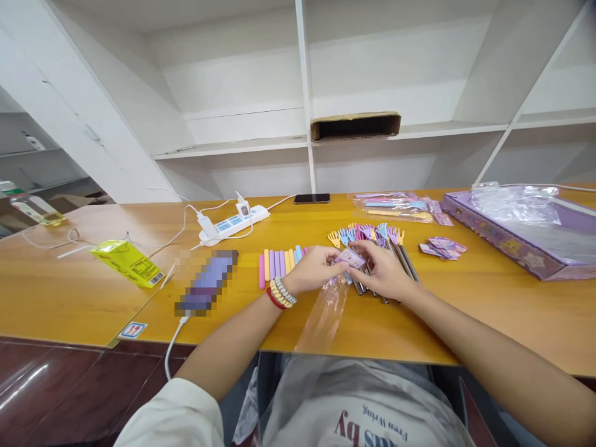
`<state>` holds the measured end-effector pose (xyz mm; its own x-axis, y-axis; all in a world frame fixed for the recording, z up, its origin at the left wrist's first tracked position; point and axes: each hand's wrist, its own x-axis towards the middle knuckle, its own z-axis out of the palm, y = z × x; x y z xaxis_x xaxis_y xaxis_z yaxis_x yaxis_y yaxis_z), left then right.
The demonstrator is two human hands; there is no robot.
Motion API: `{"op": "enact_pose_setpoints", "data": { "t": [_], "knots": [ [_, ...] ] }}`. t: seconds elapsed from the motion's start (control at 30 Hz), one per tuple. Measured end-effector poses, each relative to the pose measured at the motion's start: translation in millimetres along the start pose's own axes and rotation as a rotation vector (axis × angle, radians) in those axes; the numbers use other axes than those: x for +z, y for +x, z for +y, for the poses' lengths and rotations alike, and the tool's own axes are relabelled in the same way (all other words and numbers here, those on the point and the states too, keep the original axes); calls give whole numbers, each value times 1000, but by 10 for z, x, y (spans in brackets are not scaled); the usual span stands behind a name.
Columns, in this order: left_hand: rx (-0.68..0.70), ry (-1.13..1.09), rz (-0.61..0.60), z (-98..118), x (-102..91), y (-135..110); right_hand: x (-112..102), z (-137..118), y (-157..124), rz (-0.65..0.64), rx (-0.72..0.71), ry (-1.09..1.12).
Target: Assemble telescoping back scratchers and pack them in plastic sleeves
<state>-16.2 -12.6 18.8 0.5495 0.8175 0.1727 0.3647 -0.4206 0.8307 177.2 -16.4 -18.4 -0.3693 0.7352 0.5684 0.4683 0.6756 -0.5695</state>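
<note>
Two hands work above the counter [484,323] in the head view: the left hand [313,270] and right hand [385,272] both pinch a printed card [351,257] at the top of a clear sleeve [325,310], which trails toward the near edge. Several filled packs [395,205] lie by the far edge, apparently finished. Much seems left: coloured tubes [277,263], claw-headed rods [367,232] and spare cards [442,247] sit loose, left of a purple tray [498,239] that holds clear plastic.
</note>
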Motion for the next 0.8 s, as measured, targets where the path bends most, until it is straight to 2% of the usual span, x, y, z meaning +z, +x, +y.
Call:
{"op": "enact_pose_setpoints", "data": {
  "t": [0.07, 0.13, 0.23, 0.3, 0.37, 0.53, 0.7, 0.8],
  "knots": [
    [-8, 1, -9, -23, -12, 6, -34, 1, 8, 89, -125, -143],
    [-11, -34, -60, -55, -36, 11, -61, -5, 16, 140, -188, -187],
    [-8, -75, -128, -84, -55, 16, -67, -18, 18, 164, -119, -161],
    [11, -77, -145, -88, -55, 23, -51, -17, 19, 154, -19, -136],
    [14, -48, -148, -88, -50, 33, -35, -5, 25, 148, 12, -117],
    [-25, -12, -171, -97, -42, 65, -68, 47, 52, 147, -234, -124],
    [19, 42, -178, -103, -53, 66, -153, 74, 54, 38, -336, -161],
    [33, 60, -173, -96, -58, 56, -173, 90, 55, 33, -342, -231]
  ]
}}
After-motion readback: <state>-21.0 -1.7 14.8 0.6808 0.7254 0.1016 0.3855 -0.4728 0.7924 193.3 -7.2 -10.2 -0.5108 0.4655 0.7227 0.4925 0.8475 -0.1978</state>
